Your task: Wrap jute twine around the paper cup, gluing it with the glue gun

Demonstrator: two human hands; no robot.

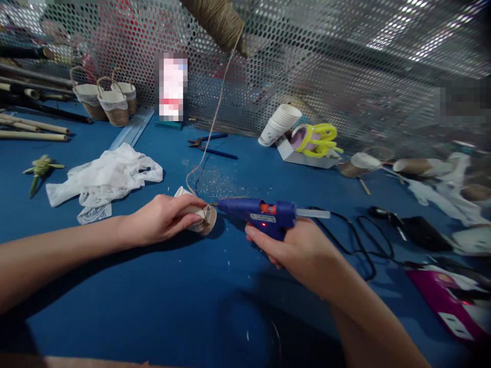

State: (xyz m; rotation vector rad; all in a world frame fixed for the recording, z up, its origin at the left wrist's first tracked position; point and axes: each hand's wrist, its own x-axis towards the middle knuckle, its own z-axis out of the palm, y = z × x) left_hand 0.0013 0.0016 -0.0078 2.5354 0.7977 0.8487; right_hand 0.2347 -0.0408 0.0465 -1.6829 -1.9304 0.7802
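Observation:
My left hand [164,217] is closed around a white paper cup [182,192] lying on its side, its base turned to the right. Twine [217,112] runs down from a large spool [222,23] hung at the top and meets the cup under my fingers. In my right hand [307,245] is a blue glue gun [257,210], gripped by its handle with a red light lit. Its nozzle touches or nearly touches the cup's base edge; I cannot tell which. A clear glue stick [314,213] sticks out of its back.
Blue-handled pliers [215,145] lie behind the cup. White lace [111,179] is heaped at the left, near small twine-wrapped baskets [115,110]. Stacked paper cups [280,124] and yellow-handled scissors [318,140] stand at the back. A black cord [355,235] loops at the right.

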